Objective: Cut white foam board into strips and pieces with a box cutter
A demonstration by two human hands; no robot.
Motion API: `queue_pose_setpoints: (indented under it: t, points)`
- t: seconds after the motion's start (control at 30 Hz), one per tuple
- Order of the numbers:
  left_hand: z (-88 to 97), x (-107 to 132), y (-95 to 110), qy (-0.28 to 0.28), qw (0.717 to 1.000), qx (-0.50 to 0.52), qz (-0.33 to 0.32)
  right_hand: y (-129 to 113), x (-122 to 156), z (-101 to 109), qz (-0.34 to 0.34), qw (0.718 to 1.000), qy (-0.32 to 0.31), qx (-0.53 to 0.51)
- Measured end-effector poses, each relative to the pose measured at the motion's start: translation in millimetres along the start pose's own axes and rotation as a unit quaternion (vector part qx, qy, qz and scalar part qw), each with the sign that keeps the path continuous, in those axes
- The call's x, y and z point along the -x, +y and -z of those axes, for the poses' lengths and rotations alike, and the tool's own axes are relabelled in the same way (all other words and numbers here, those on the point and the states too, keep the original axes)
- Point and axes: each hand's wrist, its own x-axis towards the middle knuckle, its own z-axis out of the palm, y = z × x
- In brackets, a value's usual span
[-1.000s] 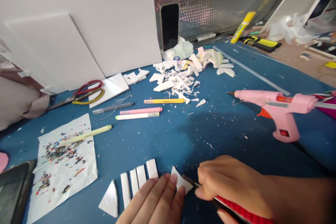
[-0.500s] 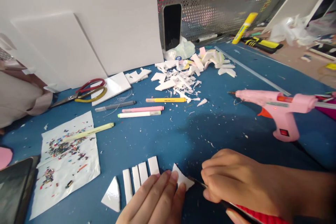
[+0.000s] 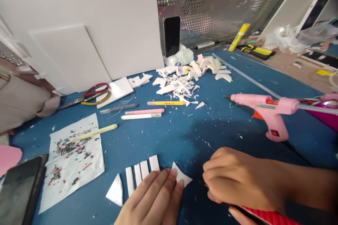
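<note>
My left hand (image 3: pixel 153 197) lies low in the middle, its fingers together, pinning a small white foam board piece (image 3: pixel 182 176) to the blue table between fingertips and thumb. To its right, my right hand (image 3: pixel 235 179) is closed around a craft knife (image 3: pixel 266 215) with a red ribbed grip. The thin blade points left, close to the piece's right corner; whether it touches is hard to tell. Several white foam strips (image 3: pixel 144 170) lie side by side, partly under my left hand. A white wedge-shaped piece (image 3: pixel 116 190) rests left of them.
A pink glue gun (image 3: pixel 271 112) lies at right. Foam scraps (image 3: pixel 182 81) are heaped at the back. Markers (image 3: pixel 144 112), scissors (image 3: pixel 89 95) and a paper sheet with tiny beads (image 3: pixel 76 161) lie leftward. One phone (image 3: pixel 22 186) lies front left; another phone (image 3: pixel 172 37) stands behind.
The knife blade has shifted slightly away from the foam piece's corner. My left hand still presses the piece. The camera view has tilted up a little.
</note>
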Motion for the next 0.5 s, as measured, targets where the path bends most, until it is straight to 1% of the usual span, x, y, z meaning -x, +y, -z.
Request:
queue_pose_setpoints:
  t: [0.07,0.1,0.17,0.23,0.3,0.37,0.43,0.5]
  points:
    - [0.2,-1.2,-2.3,0.004,1.000,-0.007,-0.013,1.5,1.6,-1.9,0.031,0.999,0.017,-0.012]
    - [0.4,-2.2,-3.7,0.007,1.000,-0.009,-0.022,2.0,2.4,-3.5,0.043,0.998,0.037,-0.019]
    - [1.7,-5.4,-6.2,0.005,0.999,-0.003,-0.036,2.7,3.4,-7.9,0.046,0.994,0.092,-0.038]
    - [4.1,-11.0,-7.4,-0.009,0.999,0.012,-0.031,3.7,3.6,-13.4,0.039,0.985,0.157,-0.061]
    - [6.4,-18.4,-6.3,-0.013,1.000,0.021,0.001,5.7,3.6,-19.2,0.052,0.971,0.216,-0.086]
    - [7.4,-26.0,-3.3,-0.007,0.999,0.016,0.044,8.5,4.1,-24.4,0.055,0.960,0.257,-0.095]
    - [6.8,-32.0,0.2,-0.015,0.997,0.013,0.080,11.2,5.5,-28.5,0.042,0.956,0.276,-0.092]
    - [5.6,-35.4,2.9,-0.039,0.993,0.026,0.104,12.9,7.4,-31.1,0.024,0.954,0.284,-0.088]
